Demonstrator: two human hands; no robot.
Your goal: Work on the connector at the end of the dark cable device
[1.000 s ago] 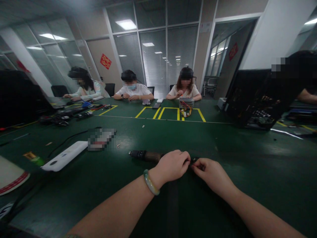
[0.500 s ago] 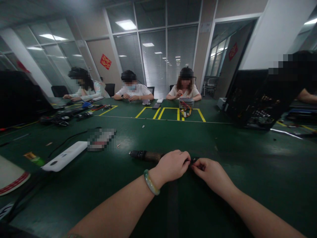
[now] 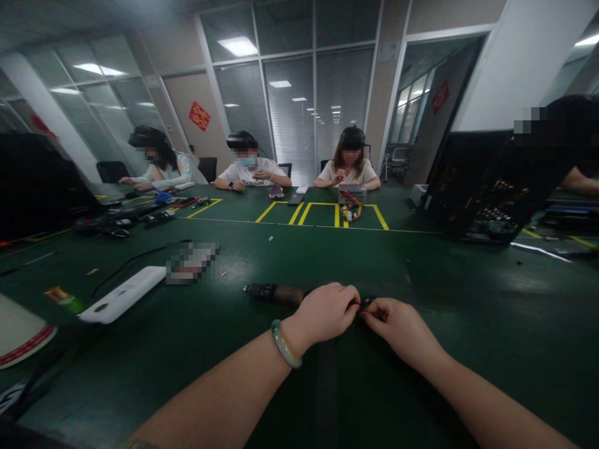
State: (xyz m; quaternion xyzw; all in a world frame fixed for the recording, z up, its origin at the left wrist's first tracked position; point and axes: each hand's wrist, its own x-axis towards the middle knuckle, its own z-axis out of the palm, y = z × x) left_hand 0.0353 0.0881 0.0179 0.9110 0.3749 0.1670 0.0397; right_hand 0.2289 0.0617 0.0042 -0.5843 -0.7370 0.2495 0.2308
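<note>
An electric screwdriver (image 3: pixel 274 293) with a black front end and a brown body lies on the green table, its tip pointing left. My left hand (image 3: pixel 327 312), with a green bangle on the wrist, is closed around its rear part and hides it. Close beside it on the right, my right hand (image 3: pixel 397 321) is closed in a pinch by a small dark part (image 3: pixel 367 301) at the rear of the tool. What exactly those fingertips grip is mostly hidden.
To the left lie a white power strip (image 3: pixel 126 294), a blurred flat device (image 3: pixel 193 263), a green lighter-like item (image 3: pixel 70 300) and a cup (image 3: pixel 21 330). Black computer cases (image 3: pixel 482 187) stand at both sides. Cables (image 3: pixel 116 221) lie far left; people sit opposite.
My hands and the screwdriver look the same. Across the table, the masked person has raised one hand, and the hands have moved apart.
</note>
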